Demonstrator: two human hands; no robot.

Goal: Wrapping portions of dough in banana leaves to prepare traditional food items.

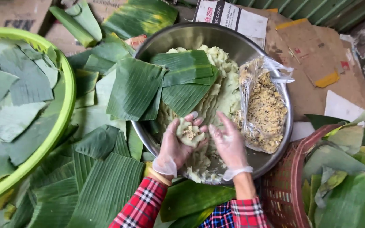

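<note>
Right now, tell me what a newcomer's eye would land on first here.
First, the two gloved hands at the centre: the left hand cups a dough patty with crumbly filling on it, the right hand beside it. They work over a big steel bowl holding pale dough, cut banana-leaf pieces and a clear bag of yellow filling. A green basket of leaves sits at the left, a red one at lower right.

Thin clear plastic gloves cover the left hand (178, 145) and right hand (229, 143). The left cups a soft, matt dough patty (189, 133) with crumbly filling. Beneath them sits a shiny metal bowl (271, 158); just right, a glossy, crinkled plastic bag (265, 109); left, ribbed, waxy banana leaves (134, 88).
</note>
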